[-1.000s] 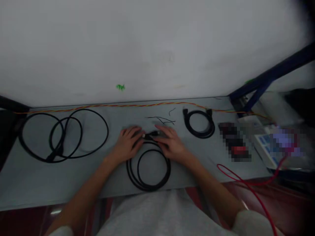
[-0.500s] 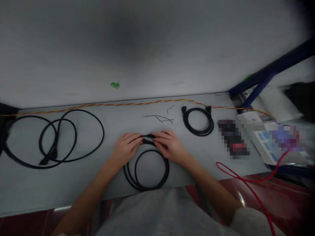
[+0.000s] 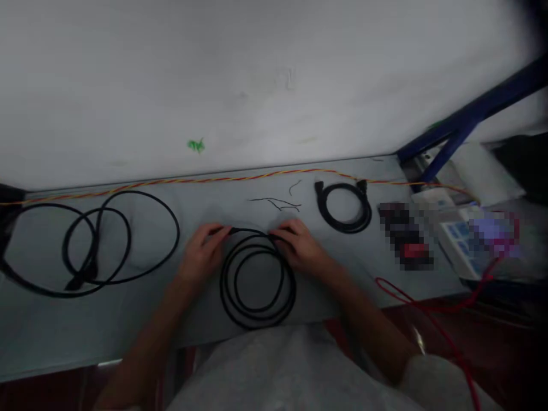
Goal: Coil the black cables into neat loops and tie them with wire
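Note:
A black cable (image 3: pixel 223 285) lies in several round loops on the grey table in front of me. My left hand (image 3: pixel 204 251) pinches one end of it, where a dark connector shows at the fingertips on the upper left of the coil. On the upper right, my right hand (image 3: pixel 297 242) is closed on the same cable, with the fingers bent over it; its other end is hidden there. Between the hands the cable runs in a shallow arc above the loops.
A neatly coiled black cable (image 3: pixel 345 227) with two plugs lies to the right, near thin black ties (image 3: pixel 276 201). Looser cable loops (image 3: pixel 177 228) spread on the left. A yellow-red twisted wire (image 3: pixel 205 181) runs along the wall. Boxes and a red cord (image 3: pixel 445 331) are at right.
My hands have moved apart, the left one to the left with the cable end. The cable between them now curves over the coil, and another loop has formed.

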`<state>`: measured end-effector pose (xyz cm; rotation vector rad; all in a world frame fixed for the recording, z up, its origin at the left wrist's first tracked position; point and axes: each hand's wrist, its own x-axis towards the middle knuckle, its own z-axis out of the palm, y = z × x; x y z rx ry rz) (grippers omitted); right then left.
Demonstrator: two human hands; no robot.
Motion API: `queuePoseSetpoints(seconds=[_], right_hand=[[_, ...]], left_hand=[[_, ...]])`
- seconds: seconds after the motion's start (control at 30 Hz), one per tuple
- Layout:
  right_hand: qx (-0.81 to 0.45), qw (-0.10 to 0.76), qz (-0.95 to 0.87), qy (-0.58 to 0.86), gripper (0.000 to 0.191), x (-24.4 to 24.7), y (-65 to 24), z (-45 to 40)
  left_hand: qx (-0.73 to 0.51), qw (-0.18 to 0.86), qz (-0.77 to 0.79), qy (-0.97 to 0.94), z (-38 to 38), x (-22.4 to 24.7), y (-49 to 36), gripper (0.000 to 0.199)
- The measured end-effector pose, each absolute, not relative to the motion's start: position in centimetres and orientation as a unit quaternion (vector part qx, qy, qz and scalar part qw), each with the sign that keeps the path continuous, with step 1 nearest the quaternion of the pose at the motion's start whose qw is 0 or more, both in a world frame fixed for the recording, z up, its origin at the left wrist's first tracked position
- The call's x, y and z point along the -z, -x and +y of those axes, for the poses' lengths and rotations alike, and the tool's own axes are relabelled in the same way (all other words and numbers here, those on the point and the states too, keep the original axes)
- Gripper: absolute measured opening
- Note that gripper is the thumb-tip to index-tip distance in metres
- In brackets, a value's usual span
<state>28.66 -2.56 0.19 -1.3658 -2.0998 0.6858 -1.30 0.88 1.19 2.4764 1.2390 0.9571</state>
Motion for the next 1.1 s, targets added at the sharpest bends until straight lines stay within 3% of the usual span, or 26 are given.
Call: queuePoseSetpoints(seconds=[0.17,0.37,0.53,0.63,0.73,1.1], right_hand=[[-0.242,0.273,-0.756,0.543,0.029,-1.1,-31.0,-4.2],[-0.240,0.291,-0.742,0.555,0.043,-0.8,-31.8,-6.9],[-0.207,0.286,-0.742,0.570,0.050,0.2,-30.4,-7.7],[-0.185,0.255,-0.759,0.570,0.060,0.5,-29.5,-7.5],[-0.170,0.247,-0.769,0.565,0.054,0.5,-28.7,-7.1],[-0.154,0.251,-0.760,0.579,0.031,0.3,-28.1,-6.5]], left_hand=[[-0.330,0.138,0.451,-0.817,0.8,-0.9,3.0,0.021],[-0.337,0.201,0.470,-0.791,-2.8,-1.2,2.6,0.018],[-0.294,0.216,0.477,-0.800,-3.3,-1.3,0.5,0.022],[-0.273,0.198,0.445,-0.830,-2.4,-1.6,-1.1,0.039],[-0.229,0.220,0.367,-0.874,-2.0,-1.9,-2.8,0.059],[-0.208,0.145,0.380,-0.889,-3.3,-1.0,-5.4,0.033]])
